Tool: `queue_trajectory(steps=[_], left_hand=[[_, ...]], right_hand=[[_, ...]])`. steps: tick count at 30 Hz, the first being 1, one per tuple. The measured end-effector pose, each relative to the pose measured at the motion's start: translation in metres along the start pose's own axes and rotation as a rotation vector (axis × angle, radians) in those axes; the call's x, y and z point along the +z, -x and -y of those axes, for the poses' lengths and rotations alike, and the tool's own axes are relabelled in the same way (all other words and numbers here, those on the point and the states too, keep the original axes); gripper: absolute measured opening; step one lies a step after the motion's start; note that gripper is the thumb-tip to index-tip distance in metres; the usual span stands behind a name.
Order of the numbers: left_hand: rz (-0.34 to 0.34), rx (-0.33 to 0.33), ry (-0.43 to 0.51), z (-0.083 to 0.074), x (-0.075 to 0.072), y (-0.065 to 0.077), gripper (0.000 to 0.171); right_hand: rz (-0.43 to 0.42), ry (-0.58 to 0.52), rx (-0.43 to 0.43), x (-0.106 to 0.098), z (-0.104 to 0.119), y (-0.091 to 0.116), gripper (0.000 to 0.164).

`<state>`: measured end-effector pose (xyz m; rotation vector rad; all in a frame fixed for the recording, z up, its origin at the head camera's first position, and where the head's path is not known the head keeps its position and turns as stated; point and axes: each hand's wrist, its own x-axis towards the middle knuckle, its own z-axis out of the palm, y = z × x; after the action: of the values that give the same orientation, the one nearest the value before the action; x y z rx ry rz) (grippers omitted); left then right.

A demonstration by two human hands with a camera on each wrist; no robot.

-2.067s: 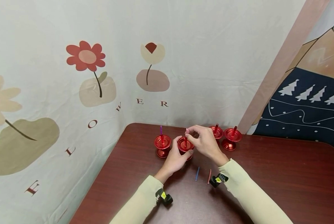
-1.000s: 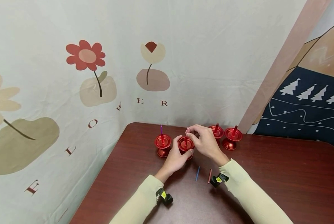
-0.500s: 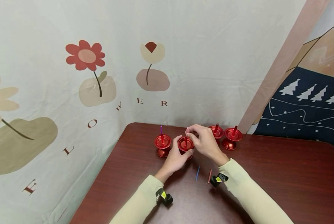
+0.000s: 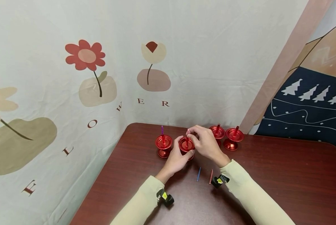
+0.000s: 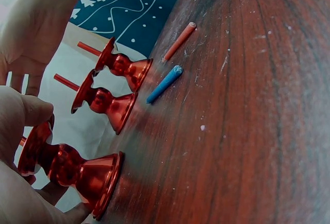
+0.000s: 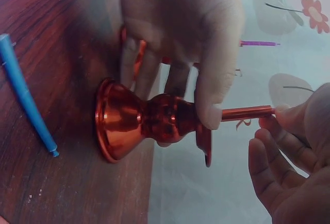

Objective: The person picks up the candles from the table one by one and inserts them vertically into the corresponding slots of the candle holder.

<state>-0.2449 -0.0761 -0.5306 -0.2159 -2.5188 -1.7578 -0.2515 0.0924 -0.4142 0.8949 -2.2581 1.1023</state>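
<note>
Nearest, two pale green sleeves (image 4: 246, 189) reach in over the reddish-brown bench (image 4: 280, 178), a black strap with a small camera (image 4: 165, 198) at each wrist. Just ahead, a blue candle (image 4: 198, 174) and a red candle (image 4: 211, 177) lie on the bench, side by side and apart. Beyond them the hands work close together: the left hand (image 4: 177, 157) grips a shiny red candle holder (image 4: 186, 144), its thumb at the dish, while the right hand (image 4: 206, 143) pinches a pink candle (image 4: 188, 132) at the top of that holder's stem; how far in it sits cannot be told. To the left stands a second holder (image 4: 163, 145) bearing an upright purple candle (image 4: 162, 130); to the right, two more holders (image 4: 234, 137) stand near each other. Behind hangs a white cloth (image 4: 213, 68) printed with flowers.
</note>
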Motion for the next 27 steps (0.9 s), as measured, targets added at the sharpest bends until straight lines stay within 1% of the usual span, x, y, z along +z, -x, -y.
queue_trajectory(steps=[4,10,14,18,22,27], left_hand=[[0.006,0.001,0.008,0.0,0.0,0.0,0.088],[0.008,0.008,0.018,0.0,0.0,0.001,0.087],[0.012,0.012,0.015,-0.001,0.0,0.001,0.088],[0.013,0.007,0.009,-0.002,0.0,0.001,0.087],[-0.001,0.008,-0.001,-0.005,-0.001,0.002,0.086],[-0.006,-0.014,-0.024,-0.01,-0.004,0.001,0.086]], right_hand=[[0.022,0.01,0.01,0.0,-0.001,0.001,0.008],[0.029,-0.037,0.034,-0.003,-0.002,0.005,0.007],[0.034,-0.049,0.101,-0.008,-0.003,0.012,0.011],[0.042,-0.024,0.156,-0.019,-0.004,0.021,0.012],[0.081,0.008,0.211,-0.033,-0.006,0.033,0.012],[0.185,0.013,0.305,-0.049,-0.008,0.052,0.011]])
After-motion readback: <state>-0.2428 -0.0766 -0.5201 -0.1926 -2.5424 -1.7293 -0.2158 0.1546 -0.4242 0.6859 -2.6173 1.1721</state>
